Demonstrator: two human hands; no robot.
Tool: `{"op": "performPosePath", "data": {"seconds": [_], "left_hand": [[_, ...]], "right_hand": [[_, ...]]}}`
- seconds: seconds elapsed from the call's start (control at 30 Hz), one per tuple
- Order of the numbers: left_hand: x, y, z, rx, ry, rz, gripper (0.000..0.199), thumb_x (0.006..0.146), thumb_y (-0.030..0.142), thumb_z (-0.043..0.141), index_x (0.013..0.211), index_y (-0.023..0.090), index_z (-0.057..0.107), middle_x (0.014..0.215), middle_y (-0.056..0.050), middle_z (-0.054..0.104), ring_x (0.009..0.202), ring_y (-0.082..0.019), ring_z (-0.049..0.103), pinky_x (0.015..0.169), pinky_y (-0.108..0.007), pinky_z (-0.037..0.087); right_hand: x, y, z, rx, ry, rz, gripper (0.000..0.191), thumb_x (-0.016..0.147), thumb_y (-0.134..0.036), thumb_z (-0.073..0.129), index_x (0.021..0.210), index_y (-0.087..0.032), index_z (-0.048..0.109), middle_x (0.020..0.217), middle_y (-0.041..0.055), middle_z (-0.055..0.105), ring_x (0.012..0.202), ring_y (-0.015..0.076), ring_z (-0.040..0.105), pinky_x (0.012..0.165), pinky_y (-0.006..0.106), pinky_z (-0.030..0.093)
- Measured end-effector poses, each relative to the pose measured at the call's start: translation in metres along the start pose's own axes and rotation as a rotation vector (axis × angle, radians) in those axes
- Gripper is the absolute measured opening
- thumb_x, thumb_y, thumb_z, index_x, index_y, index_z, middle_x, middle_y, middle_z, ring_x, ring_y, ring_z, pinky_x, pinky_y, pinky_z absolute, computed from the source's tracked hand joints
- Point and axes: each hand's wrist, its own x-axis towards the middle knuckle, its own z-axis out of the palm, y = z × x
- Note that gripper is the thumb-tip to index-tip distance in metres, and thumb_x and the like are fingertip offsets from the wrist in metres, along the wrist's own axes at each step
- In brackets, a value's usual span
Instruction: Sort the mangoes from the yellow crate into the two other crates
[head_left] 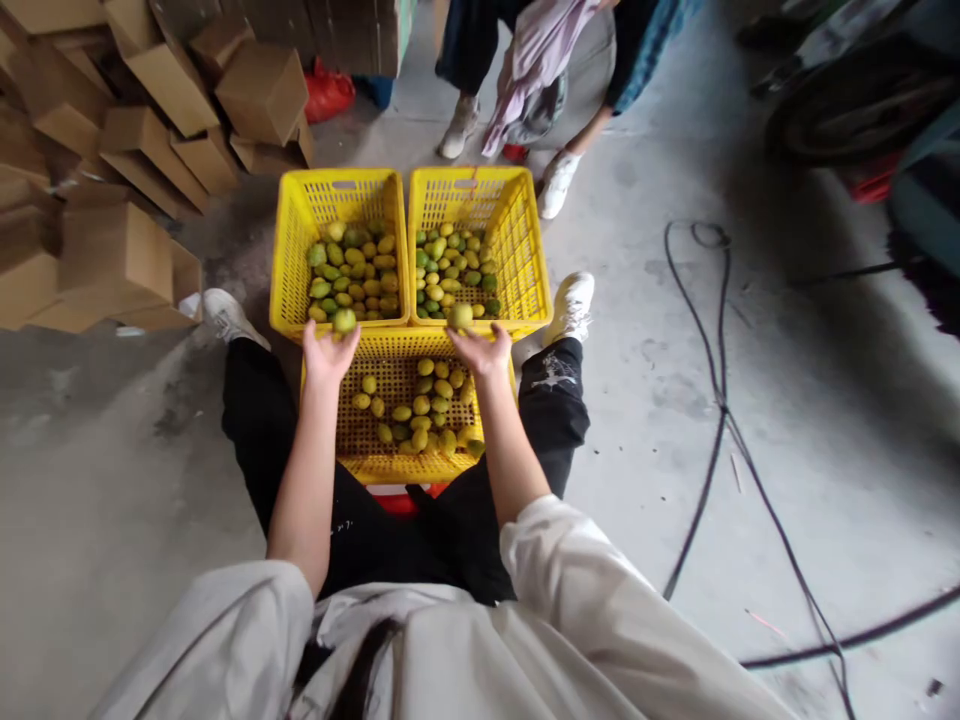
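Note:
My left hand (331, 354) is palm-up over the near rim of the left yellow crate (276, 270), its fingers round a yellow-green fruit (344, 321). At the near rim of the right yellow crate (534, 260), my right hand (484, 352) has another roundish greenish fruit (460, 317) at its fingers. Many small oval fruits (354, 272), some green and some yellow, lie in the left crate. Similar fruits (450, 262) fill part of the right one. Between my knees a third yellow crate (367, 440) holds looser fruits (421, 405), mostly toward its right side.
Brown cardboard boxes (112, 250) are heaped at the left, near a red bag (328, 92). Beyond the crates is another person (469, 60) with a pinkish cloth (536, 55). A black cable (724, 400) crosses the concrete floor at right, near a wheel (862, 100).

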Motion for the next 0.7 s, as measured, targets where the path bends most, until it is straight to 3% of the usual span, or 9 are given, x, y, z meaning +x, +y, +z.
{"op": "performPosePath", "data": {"seconds": [0.07,0.13,0.2,0.27,0.3,0.37,0.47,0.57,0.7], "left_hand": [[0.004,0.031,0.031,-0.008,-0.138,0.056,0.050,0.122,0.059,0.056,0.154,0.024,0.071,0.132,-0.016,0.083,0.135,-0.030,0.081,0.111,-0.043,0.073],[0.000,0.059,0.054,-0.015,-0.216,0.102,0.073,0.120,0.072,0.052,0.175,0.024,0.057,0.155,-0.020,0.077,0.158,-0.033,0.073,0.120,-0.047,0.070],[-0.009,0.083,0.070,0.030,-0.257,0.142,0.088,0.124,0.081,0.029,0.190,0.024,0.040,0.172,-0.019,0.067,0.177,-0.030,0.059,0.132,-0.049,0.060],[-0.020,0.102,0.078,0.099,-0.300,0.180,0.093,0.125,0.080,0.005,0.196,0.024,0.029,0.181,-0.016,0.059,0.188,-0.027,0.046,0.143,-0.052,0.047],[-0.025,0.109,0.080,0.128,-0.329,0.207,0.093,0.126,0.077,0.003,0.197,0.022,0.028,0.185,-0.016,0.059,0.190,-0.027,0.042,0.148,-0.052,0.041],[-0.033,0.120,0.080,0.208,-0.363,0.265,0.089,0.126,0.077,0.011,0.190,0.023,0.042,0.186,-0.014,0.065,0.191,-0.027,0.039,0.154,-0.052,0.034],[-0.038,0.125,0.075,0.406,-0.381,0.304,0.082,0.127,0.074,0.010,0.173,0.029,0.063,0.183,-0.006,0.070,0.193,-0.025,0.032,0.159,-0.058,0.020],[-0.032,0.114,0.065,0.619,-0.361,0.273,0.082,0.132,0.060,0.006,0.156,0.019,0.073,0.182,-0.008,0.070,0.195,-0.025,0.027,0.158,-0.064,0.004],[-0.003,0.080,0.026,0.847,-0.208,0.047,0.057,0.132,0.044,0.032,0.114,0.023,0.082,0.163,-0.012,0.081,0.195,-0.022,0.031,0.158,-0.050,0.003]], "right_hand": [[0.024,-0.032,0.018,-0.080,0.002,-0.020,0.033,0.102,-0.050,0.060,0.115,-0.024,0.077,0.123,0.0209,0.079,0.146,0.0401,0.078,0.110,0.064,0.075],[0.040,-0.059,0.030,-0.143,0.003,-0.112,0.045,0.107,-0.050,0.047,0.106,-0.022,0.082,0.124,0.0245,0.080,0.150,0.0393,0.078,0.109,0.062,0.075],[0.050,-0.080,0.034,-0.256,-0.056,-0.245,0.059,0.109,-0.048,0.036,0.101,-0.020,0.088,0.130,0.0264,0.083,0.150,0.0399,0.080,0.101,0.064,0.074],[0.054,-0.094,0.032,-0.369,-0.106,-0.373,0.069,0.109,-0.046,0.031,0.105,-0.018,0.093,0.136,0.0268,0.085,0.151,0.0468,0.080,0.086,0.072,0.069],[0.055,-0.099,0.030,-0.379,-0.110,-0.427,0.074,0.109,-0.046,0.027,0.102,-0.017,0.094,0.139,0.0283,0.085,0.152,0.0491,0.080,0.082,0.073,0.068],[0.053,-0.106,0.025,-0.371,-0.112,-0.514,0.084,0.108,-0.044,0.016,0.087,-0.020,0.093,0.140,0.0287,0.087,0.154,0.0506,0.079,0.078,0.072,0.066],[0.045,-0.110,0.019,-0.471,-0.124,-0.554,0.100,0.102,-0.028,-0.008,0.068,-0.019,0.085,0.140,0.0200,0.090,0.158,0.0525,0.075,0.079,0.069,0.062],[0.032,-0.105,0.015,-0.449,-0.100,-0.473,0.101,0.115,-0.036,-0.001,0.087,-0.014,0.093,0.152,0.0241,0.086,0.163,0.0411,0.075,0.095,0.060,0.068],[0.020,-0.083,-0.006,-0.527,-0.097,-0.261,0.072,0.127,-0.037,0.024,0.130,-0.016,0.094,0.157,0.0192,0.086,0.157,0.0364,0.078,0.111,0.057,0.067]]}}
